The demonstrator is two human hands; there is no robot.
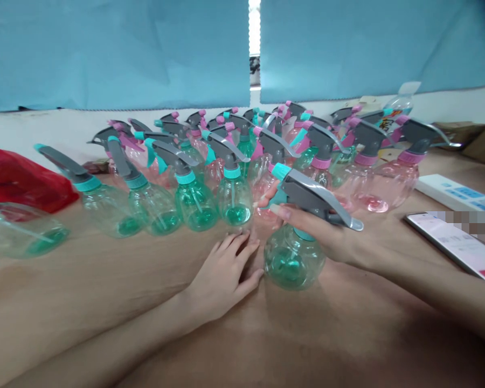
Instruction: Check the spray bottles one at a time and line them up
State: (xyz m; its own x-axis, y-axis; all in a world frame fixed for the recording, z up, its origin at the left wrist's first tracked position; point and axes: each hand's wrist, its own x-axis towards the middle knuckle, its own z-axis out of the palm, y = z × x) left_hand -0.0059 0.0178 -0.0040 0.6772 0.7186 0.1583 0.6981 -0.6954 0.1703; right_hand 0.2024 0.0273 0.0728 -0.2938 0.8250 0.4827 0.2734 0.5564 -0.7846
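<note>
My right hand [307,218] is wrapped round the neck and trigger of a green spray bottle [293,261]. Its head is grey with a turquoise nozzle that points up and to the left. The bottle is close above or on the table; I cannot tell which. Flat on the wood, my left hand [228,269] has its fingers spread and holds nothing, just left of that bottle. Beyond it stand other green spray bottles [196,202] with turquoise collars, and pink spray bottles [396,180] with pink collars are grouped at the back and right.
A phone [448,237] lies at the right, by a white box with blue print [452,188]. Red plastic [24,178] lies at the far left, behind another green bottle [20,229]. A clear drink bottle [400,102] stands at the back right. Blue sheeting [117,54] covers the wall.
</note>
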